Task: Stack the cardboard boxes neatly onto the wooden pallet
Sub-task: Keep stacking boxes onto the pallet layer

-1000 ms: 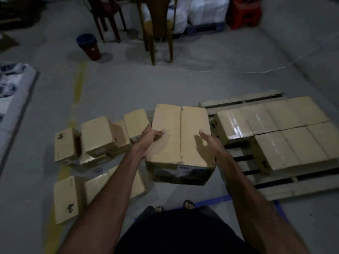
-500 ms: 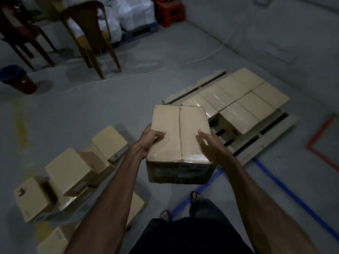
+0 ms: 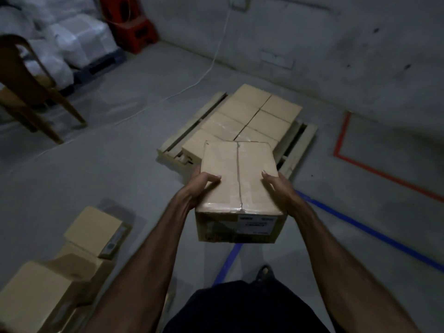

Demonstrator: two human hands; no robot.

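Cardboard box (image 3: 236,179), clamped between your left hand (image 3: 200,186) and right hand (image 3: 280,188), now faces the wooden pallet (image 3: 299,150) (you've turned from the floor pile (image 3: 72,265)), ready to place.

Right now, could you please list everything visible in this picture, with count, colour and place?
Held cardboard box: one, tan, taped, in both hands at centre.
Stacked cardboard boxes: at least seven, tan, on the pallet.
Wooden pallet: one, pale, on the floor ahead.
Loose cardboard boxes: several, tan, floor, lower left.
Wooden chair: one, brown, upper left.
White wrapped bundles: several, far left.
Red stool: one, far wall.
White cable: one, floor.
Tape lines: blue, red, floor, right.
Left hand, right hand: gripping the box's sides.
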